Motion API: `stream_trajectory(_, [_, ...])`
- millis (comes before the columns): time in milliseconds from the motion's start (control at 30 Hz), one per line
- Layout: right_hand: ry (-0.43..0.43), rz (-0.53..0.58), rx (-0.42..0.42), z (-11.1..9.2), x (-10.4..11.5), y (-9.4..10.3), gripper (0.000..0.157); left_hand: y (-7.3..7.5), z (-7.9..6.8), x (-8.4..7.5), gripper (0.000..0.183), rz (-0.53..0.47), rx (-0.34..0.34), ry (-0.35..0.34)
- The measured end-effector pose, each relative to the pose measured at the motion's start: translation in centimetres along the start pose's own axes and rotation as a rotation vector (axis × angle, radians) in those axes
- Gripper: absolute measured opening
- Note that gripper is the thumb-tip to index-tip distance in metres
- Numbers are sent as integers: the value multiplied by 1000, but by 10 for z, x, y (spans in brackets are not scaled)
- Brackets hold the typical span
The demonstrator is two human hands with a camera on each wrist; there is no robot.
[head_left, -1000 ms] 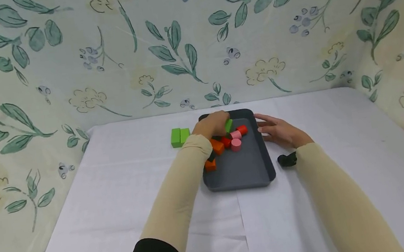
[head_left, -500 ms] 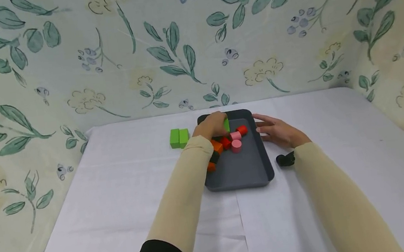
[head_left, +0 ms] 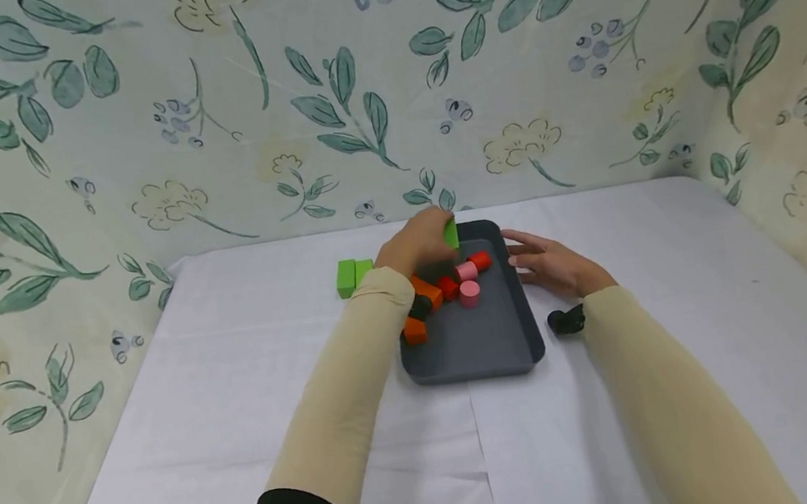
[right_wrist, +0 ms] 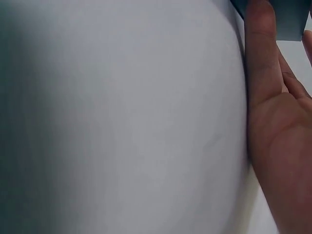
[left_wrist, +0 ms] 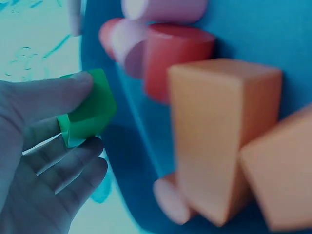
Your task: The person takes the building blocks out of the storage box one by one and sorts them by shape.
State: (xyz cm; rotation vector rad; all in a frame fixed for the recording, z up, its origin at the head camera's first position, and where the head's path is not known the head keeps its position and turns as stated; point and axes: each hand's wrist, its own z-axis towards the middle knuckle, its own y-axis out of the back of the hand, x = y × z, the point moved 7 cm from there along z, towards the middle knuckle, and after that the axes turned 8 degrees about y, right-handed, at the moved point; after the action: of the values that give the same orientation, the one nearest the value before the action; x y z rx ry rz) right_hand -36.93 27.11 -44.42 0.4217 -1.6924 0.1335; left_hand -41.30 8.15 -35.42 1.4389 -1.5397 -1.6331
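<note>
My left hand [head_left: 419, 242] pinches a green block [left_wrist: 92, 109] between thumb and fingers, over the far left part of the dark grey tray [head_left: 486, 347]. The left wrist view shows the block raised beside the tray's wall. Below it in the tray lie orange blocks [left_wrist: 209, 141], red cylinders [head_left: 480, 260] and pink cylinders [head_left: 469, 293]. My right hand [head_left: 556, 263] rests at the tray's right rim with its fingers extended against the outer side. In the right wrist view, the thumb lies along the tray's wall [right_wrist: 292, 22].
Left of the tray, two green blocks [head_left: 348, 279] stand side by side on the white tablecloth [head_left: 237, 373], partly covered by the left wrist. A floral cloth [head_left: 372, 121] hangs behind the table. A black wrist strap piece [head_left: 566, 320] sits at the right cuff.
My left hand has lifted the green block up from among the tray's pieces, toward the far left rim. The right hand stays at the tray's right side.
</note>
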Motion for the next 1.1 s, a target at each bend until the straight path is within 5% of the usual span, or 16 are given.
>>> stream_trajectory(200, [1, -8, 3, -1, 2, 5, 66, 20, -8, -2, 68, -64, -33, -30])
stream_trajectory(433, [3, 7, 17, -3, -2, 8, 67, 25, -14, 15, 70, -82, -71, -48])
stream_trajectory(867, [22, 11, 31, -1, 2, -1, 67, 60, -71, 91, 71, 39, -121, -66])
stream_trajectory(1100, [19, -7, 16, 0, 1, -1, 67, 57, -99, 137, 66, 51, -126, -22])
